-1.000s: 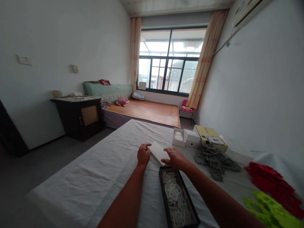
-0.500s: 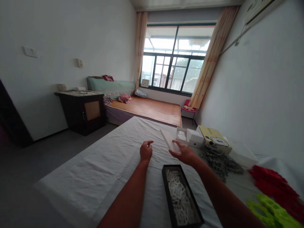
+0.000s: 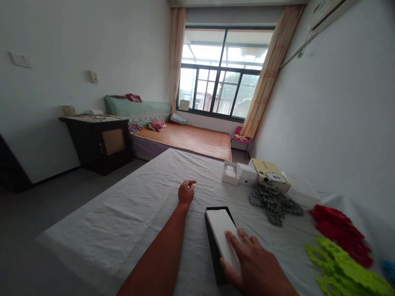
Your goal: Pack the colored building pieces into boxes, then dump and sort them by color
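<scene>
A long black box (image 3: 211, 234) lies on the white-covered table (image 3: 129, 222), and a white lid (image 3: 222, 232) sits on top of it at a slight slant. My right hand (image 3: 253, 267) rests on the near end of the lid, fingers spread flat over it and thumb against the box's side. Farther out, my left hand (image 3: 186, 192) lies on the cloth with its fingers loosely curled and nothing in them, clear of the box.
Right of the box lie piles of grey (image 3: 274, 202), red (image 3: 339, 230) and green (image 3: 342, 267) flat plastic pieces. Small white boxes (image 3: 239, 172) and a yellow carton (image 3: 270, 169) stand at the far right. Beyond the table are a dark cabinet (image 3: 98, 142) and a bed (image 3: 188, 142).
My right hand carried the white lid from the far side back over the black box and set it down, hiding the white pieces inside. The left hand let go of the lid and stayed put.
</scene>
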Action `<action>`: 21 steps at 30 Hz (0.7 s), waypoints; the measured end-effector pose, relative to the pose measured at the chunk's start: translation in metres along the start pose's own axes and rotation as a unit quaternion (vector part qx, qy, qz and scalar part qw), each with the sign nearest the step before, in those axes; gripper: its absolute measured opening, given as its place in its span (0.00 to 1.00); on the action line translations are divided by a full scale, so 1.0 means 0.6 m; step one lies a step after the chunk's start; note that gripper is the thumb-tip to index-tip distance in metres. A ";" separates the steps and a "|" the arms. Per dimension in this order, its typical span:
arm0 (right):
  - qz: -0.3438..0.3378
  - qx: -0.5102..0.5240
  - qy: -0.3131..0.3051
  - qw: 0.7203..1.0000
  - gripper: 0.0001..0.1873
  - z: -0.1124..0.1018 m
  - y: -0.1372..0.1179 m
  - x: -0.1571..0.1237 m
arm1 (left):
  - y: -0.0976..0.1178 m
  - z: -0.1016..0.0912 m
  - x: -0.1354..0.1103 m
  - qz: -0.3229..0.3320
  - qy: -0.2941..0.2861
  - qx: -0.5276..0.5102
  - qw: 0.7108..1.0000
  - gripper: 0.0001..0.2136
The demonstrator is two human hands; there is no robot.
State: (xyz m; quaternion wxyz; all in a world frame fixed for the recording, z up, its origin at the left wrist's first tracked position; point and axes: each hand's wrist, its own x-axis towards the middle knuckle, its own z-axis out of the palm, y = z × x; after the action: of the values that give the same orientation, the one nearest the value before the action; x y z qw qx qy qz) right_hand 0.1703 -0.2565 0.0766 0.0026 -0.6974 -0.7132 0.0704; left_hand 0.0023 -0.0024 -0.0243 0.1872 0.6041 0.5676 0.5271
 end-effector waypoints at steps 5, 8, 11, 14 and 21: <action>0.032 -0.015 0.032 0.999 0.33 0.023 -0.004 0.017 | 0.005 -0.001 -0.002 -0.001 -0.006 0.006 1.000 0.14; 0.038 -0.017 0.037 0.998 0.35 0.029 -0.005 0.021 | 0.008 -0.001 0.000 0.000 -0.015 0.010 1.000 0.14; 0.043 0.010 0.018 0.999 0.43 0.024 -0.006 0.017 | 0.013 -0.003 0.003 0.006 -0.027 0.008 1.000 0.13; 0.040 0.044 -0.025 0.998 0.55 0.026 -0.010 0.013 | 0.014 -0.006 0.009 0.014 -0.043 0.001 0.999 0.13; -0.008 0.119 0.029 0.992 0.51 0.057 0.028 0.025 | 0.000 -0.006 0.028 0.035 -0.078 0.041 0.995 0.15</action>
State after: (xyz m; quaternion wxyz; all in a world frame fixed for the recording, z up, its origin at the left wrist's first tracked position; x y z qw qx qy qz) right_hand 0.1830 -0.2445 0.0397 0.1067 -0.6884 -0.7046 0.1348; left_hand -0.0040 0.0111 -0.0158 0.1874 0.6704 0.5505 0.4608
